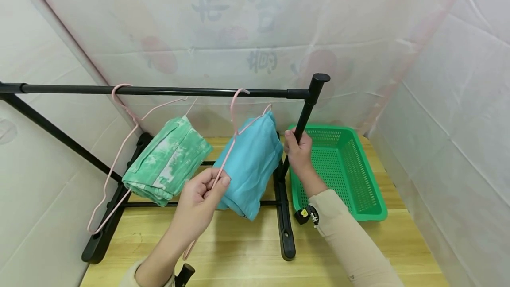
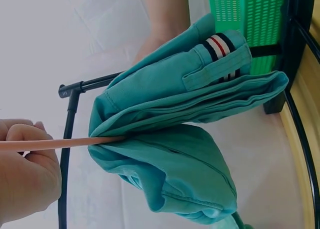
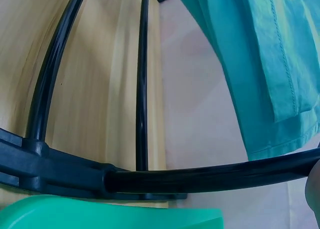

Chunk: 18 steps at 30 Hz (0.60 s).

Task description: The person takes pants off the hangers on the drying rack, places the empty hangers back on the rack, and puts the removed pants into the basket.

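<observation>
My left hand pinches the lower side of a pink clothes hanger between thumb and fingers. The hanger's hook lies over the black rail near its right end. Folded over the hanger is a blue garment; in the left wrist view a striped band shows on the cloth. My right hand grips the black right post of the clothes rack, fingers wrapped round it below the rail. Only a sliver of that hand enters the right wrist view.
Further left on the rail hangs another pink hanger bearing a folded green-and-white garment. A green plastic basket stands on the wooden table right of the rack's foot. Pale sheets enclose the back and sides.
</observation>
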Available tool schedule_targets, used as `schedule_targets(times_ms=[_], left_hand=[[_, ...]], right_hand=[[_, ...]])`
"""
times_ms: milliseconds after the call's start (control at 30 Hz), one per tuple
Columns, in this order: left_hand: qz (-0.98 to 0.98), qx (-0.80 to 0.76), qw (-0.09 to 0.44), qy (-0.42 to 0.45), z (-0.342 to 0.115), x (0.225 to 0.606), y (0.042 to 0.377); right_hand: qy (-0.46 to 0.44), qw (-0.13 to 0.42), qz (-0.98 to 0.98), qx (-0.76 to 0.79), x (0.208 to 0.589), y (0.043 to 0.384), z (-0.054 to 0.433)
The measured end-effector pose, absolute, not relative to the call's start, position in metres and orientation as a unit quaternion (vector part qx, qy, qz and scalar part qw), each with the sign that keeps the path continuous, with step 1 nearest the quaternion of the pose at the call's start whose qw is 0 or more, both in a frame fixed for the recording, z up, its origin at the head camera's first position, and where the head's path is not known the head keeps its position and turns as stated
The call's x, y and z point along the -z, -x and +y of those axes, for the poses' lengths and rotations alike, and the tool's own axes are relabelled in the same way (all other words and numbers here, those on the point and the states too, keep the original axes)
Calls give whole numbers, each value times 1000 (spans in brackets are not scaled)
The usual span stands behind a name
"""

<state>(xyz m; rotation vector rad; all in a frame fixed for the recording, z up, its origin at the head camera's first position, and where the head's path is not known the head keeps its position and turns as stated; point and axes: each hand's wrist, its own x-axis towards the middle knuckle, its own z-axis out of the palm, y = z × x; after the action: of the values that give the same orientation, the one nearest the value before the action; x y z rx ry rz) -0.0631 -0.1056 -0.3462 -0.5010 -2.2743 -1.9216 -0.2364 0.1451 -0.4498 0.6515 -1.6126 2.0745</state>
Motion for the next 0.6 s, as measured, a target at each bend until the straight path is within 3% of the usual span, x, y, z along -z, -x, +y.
schedule_targets(times_ms=[600], left_hand=[[-756,638,44,143,-111,362,52]], right_hand=[[-238,219,-580,-747,451,236,145]])
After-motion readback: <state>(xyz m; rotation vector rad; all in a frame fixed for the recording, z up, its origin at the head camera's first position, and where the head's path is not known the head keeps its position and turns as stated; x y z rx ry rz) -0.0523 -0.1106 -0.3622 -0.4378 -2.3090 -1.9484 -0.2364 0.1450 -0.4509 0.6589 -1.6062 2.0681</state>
